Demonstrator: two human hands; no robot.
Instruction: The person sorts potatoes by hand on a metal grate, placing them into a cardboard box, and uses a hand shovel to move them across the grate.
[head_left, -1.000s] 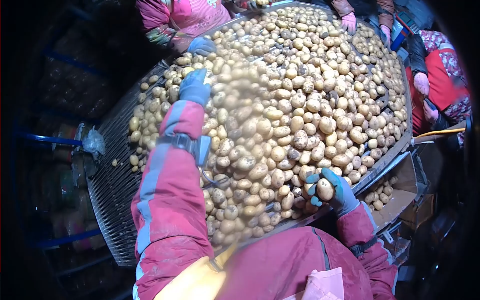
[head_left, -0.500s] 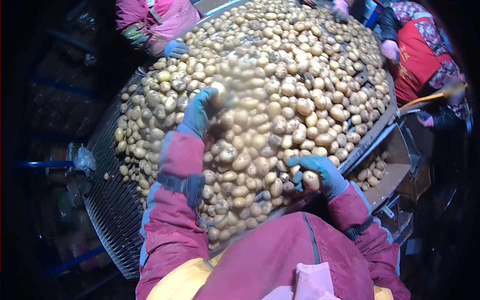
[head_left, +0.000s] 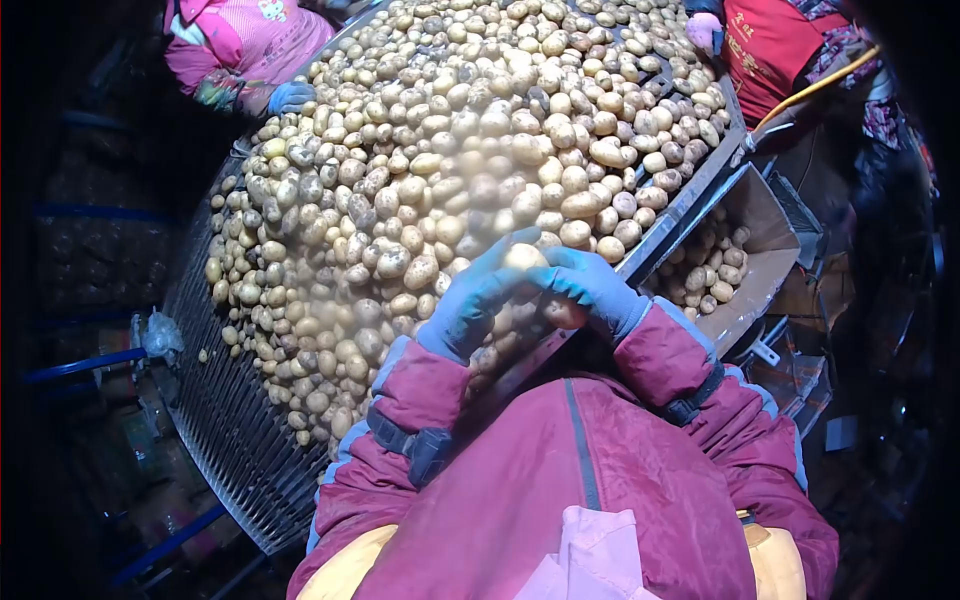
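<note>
**Fig.** Hand-sorting at the near rim of the table. My right hand [head_left: 592,285], in a blue coated glove, is curled down over a tan potato [head_left: 563,313]. Only part of the potato shows beneath the fingers, and I take it as clasped. My left hand [head_left: 470,300], gloved alike, lies just beside it, fingertips bent against a pale round potato [head_left: 525,258] lodged between the two gloves. Whether that one is gripped or merely touched I cannot tell. Both hands meet slightly right of the frame's centre, above my dusty crimson jacket sleeve [head_left: 420,390].

Outward, the heap of small yellow-brown potatoes [head_left: 480,130] fills the upper centre. It rests on a grey slatted metal table [head_left: 230,420], whose bare grating runs down the lower left. At the right, below the table rim, an open brown cardboard box [head_left: 775,235] holds a shallow layer of potatoes. A co-worker's blue-gloved hand [head_left: 291,97] rests at the heap's upper left, and another person's pink-gloved hand [head_left: 705,30] at the upper right.

Judged step: potatoes picked out, not yet set apart. The next move would call for a sure hold on both and a carry clear of the rim; the box is the nearest container.
</note>
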